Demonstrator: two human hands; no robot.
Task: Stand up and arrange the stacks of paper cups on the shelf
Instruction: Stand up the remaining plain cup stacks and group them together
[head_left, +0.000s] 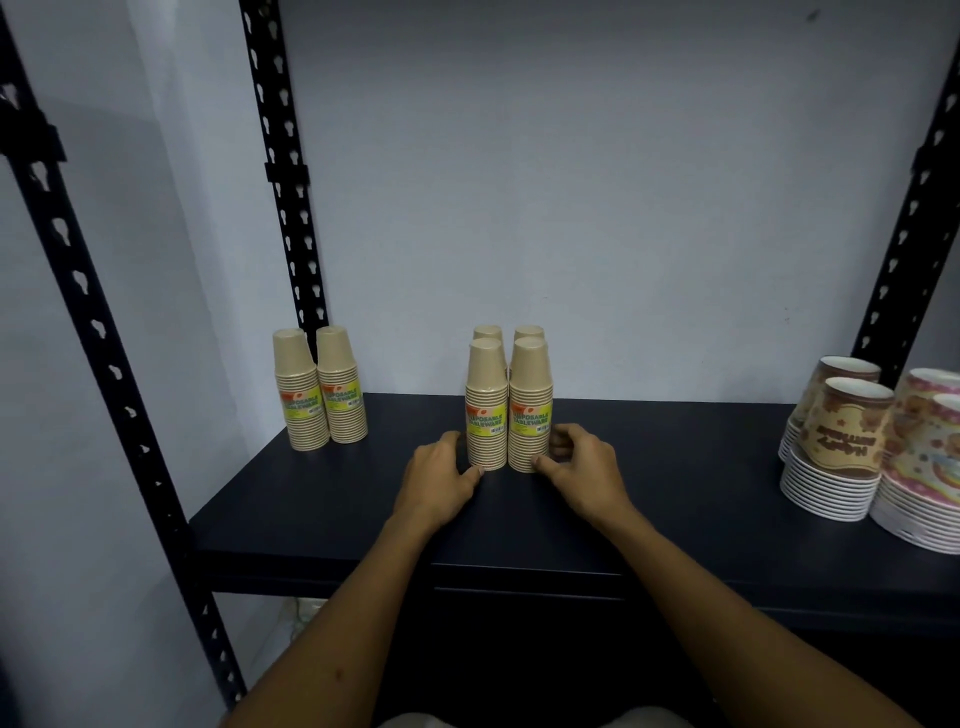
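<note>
RISK: your left hand (435, 480) and right hand (582, 467) pinch the bases of the two front kraft cup stacks (508, 410) mid-shelf; an uneven push could tip them into the rear pair | ROOM: bare shelf (675, 467) either side; second kraft pair (319, 387) stands left, printed cups (841, 441) right; front edge near your wrists.
</note>
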